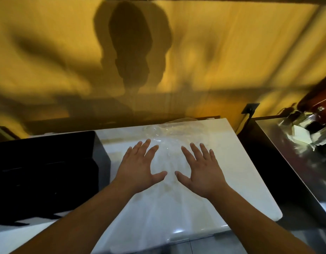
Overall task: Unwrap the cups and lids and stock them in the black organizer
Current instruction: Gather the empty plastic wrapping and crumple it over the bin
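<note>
Between the left hand (138, 167) and right hand (200, 170), both spread flat and empty, a clear wrapped bundle (165, 138) is seen on the white counter (237, 162); it is judged light, slippery and crushable, best pinched at loose film.

Both hands out flat over white table (240, 162), fingers spread, palms down. Left hand (138, 167) and right hand (200, 171) side by side, thumbs near each other, not touching. Clear plastic wrap (164, 132) lies just beyond the fingertips, blurred. Black organizer (46, 162) on the table's left. Metal counter (295, 162) at right. Yellow wall (231, 61) behind, person's shadow on it.
</note>
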`<state>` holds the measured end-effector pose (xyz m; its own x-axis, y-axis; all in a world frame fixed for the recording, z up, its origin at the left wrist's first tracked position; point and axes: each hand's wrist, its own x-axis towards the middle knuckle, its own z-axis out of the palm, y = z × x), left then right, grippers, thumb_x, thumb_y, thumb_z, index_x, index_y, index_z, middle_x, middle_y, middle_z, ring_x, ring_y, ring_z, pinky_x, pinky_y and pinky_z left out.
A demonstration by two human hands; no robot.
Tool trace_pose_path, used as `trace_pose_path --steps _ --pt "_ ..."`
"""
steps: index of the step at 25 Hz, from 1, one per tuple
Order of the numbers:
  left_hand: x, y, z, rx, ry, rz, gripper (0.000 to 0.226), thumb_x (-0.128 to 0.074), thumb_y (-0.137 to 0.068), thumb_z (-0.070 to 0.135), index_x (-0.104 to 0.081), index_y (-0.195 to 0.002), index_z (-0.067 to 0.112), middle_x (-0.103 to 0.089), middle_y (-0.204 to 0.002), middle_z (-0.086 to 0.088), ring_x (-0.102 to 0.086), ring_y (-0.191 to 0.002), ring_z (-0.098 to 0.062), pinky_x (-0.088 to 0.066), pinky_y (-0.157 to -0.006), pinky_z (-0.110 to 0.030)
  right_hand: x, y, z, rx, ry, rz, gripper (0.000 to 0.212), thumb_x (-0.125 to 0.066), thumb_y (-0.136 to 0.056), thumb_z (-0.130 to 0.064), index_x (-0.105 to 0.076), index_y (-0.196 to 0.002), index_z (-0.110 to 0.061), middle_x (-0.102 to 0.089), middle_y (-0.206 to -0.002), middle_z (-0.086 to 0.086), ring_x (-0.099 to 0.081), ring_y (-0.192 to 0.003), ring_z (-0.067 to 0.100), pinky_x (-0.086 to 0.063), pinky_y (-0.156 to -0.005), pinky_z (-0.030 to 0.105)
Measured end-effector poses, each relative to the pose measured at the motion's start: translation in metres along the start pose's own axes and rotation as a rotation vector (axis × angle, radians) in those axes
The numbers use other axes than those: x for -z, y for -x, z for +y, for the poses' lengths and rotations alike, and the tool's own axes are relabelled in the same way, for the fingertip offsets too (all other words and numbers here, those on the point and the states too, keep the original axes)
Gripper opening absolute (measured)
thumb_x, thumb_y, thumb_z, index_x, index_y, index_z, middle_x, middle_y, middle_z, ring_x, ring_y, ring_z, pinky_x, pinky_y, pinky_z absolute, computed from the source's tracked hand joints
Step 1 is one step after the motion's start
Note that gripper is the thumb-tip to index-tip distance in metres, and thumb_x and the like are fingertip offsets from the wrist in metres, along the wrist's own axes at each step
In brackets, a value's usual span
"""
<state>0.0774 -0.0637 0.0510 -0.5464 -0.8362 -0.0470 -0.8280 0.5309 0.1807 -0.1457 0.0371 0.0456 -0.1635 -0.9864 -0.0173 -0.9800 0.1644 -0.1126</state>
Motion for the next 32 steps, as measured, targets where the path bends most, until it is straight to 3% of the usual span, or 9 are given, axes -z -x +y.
trace_pose_path --steps 7,12,16,18,20,23,28,30,32 --pt "-0.011 -0.092 0.028 0.010 -0.010 0.009 0.111 -0.035 -0.070 0.099 -0.009 -0.162 0.043 0.002 -0.177 0.004 0.000 -0.162 -0.028 -0.010 -0.127 -0.062 -0.020 -0.084 0.063 -0.021 0.065 -0.036 0.099 -0.014 -0.081 -0.096 -0.004 -0.164 -0.042 -0.004 -0.177 0.002 0.001 -0.161 0.035 0.000 -0.126 0.059" --pt "-0.033 -0.126 0.037 -0.021 -0.108 -0.165 0.123 -0.056 -0.067 0.094 0.007 -0.161 0.046 0.018 -0.175 0.004 0.009 -0.161 -0.034 -0.005 -0.123 -0.067 -0.042 -0.116 0.080 -0.009 0.032 -0.097 0.102 -0.014 -0.078 -0.097 -0.005 -0.164 -0.042 -0.006 -0.177 0.002 -0.002 -0.161 0.037 -0.002 -0.126 0.061" --pt "-0.046 -0.135 0.040 0.011 -0.201 -0.181 0.102 -0.072 -0.083 0.066 -0.015 -0.163 0.035 -0.023 -0.172 -0.006 -0.034 -0.151 -0.037 -0.039 -0.116 -0.055 -0.059 -0.114 0.079 -0.058 -0.007 -0.100 0.098 -0.016 -0.083 -0.094 -0.007 -0.164 -0.041 -0.008 -0.176 0.003 -0.005 -0.161 0.037 -0.006 -0.126 0.059" --pt "-0.051 -0.134 0.038 -0.005 -0.222 -0.111 0.079 -0.071 -0.088 0.056 -0.038 -0.154 0.027 -0.053 -0.151 -0.007 -0.057 -0.129 -0.031 -0.054 -0.097 -0.043 -0.065 -0.105 0.077 -0.068 -0.029 -0.069 0.092 -0.023 -0.088 -0.088 -0.015 -0.165 -0.037 -0.016 -0.175 0.005 -0.013 -0.160 0.038 -0.014 -0.126 0.057" --pt "-0.050 -0.129 0.038 -0.022 -0.207 -0.060 0.054 -0.065 -0.093 0.046 -0.052 -0.139 0.022 -0.064 -0.127 -0.005 -0.066 -0.106 -0.026 -0.051 -0.076 -0.035 -0.066 -0.093 0.071 -0.111 -0.113 0.038 0.083 -0.037 -0.093 -0.079 -0.036 -0.159 -0.027 -0.042 -0.165 0.009 -0.039 -0.149 0.039 -0.037 -0.117 0.053" --pt "-0.042 -0.109 0.040 0.001 -0.095 -0.015 0.027 -0.058 -0.096 0.030 -0.061 -0.121 0.019 -0.066 -0.108 -0.003 -0.067 -0.089 -0.026 -0.040 -0.063 -0.030 -0.059 -0.078 0.054 -0.333 -0.409 0.132 0.075 -0.046 -0.090 -0.078 -0.056 -0.136 -0.020 -0.067 -0.131 0.009 -0.064 -0.116 0.030 -0.054 -0.092 0.044" --pt "-0.026 -0.051 0.034 0.042 -0.011 0.070 0.015 -0.059 -0.096 0.018 -0.060 -0.111 0.018 -0.063 -0.100 -0.002 -0.067 -0.072 -0.027 -0.045 -0.054 -0.029 -0.033 -0.063 0.006 -0.824 -1.309 -0.463 0.094 -0.059 -0.072 -0.092 -0.050 -0.136 -0.024 -0.067 -0.122 0.013 -0.070 -0.106 0.039 -0.061 -0.091 0.051" --pt "-0.016 -0.022 0.029 0.009 -0.008 0.097 0.016 -0.061 -0.096 0.018 -0.059 -0.112 0.017 -0.062 -0.103 -0.003 -0.067 -0.069 -0.026 -0.040 -0.054 -0.029 -0.026 -0.051 -0.017 -0.862 -1.631 -0.539 0.093 -0.074 -0.064 -0.087 -0.046 -0.131 -0.029 -0.066 -0.127 0.018 -0.071 -0.108 0.046 -0.062 -0.090 0.057" --pt "-0.007 0.009 0.023 -0.050 -0.010 0.096 0.015 -0.059 -0.099 0.022 -0.056 -0.114 0.019 -0.061 -0.109 -0.001 -0.067 -0.072 -0.025 -0.040 -0.055 -0.030 -0.023 -0.036 -0.038 -0.781 -1.718 -0.505 0.081 -0.081 -0.076 -0.069 -0.056 -0.131 -0.016 -0.071 -0.125 0.018 -0.075 -0.102 0.043 -0.062 -0.090 0.059"
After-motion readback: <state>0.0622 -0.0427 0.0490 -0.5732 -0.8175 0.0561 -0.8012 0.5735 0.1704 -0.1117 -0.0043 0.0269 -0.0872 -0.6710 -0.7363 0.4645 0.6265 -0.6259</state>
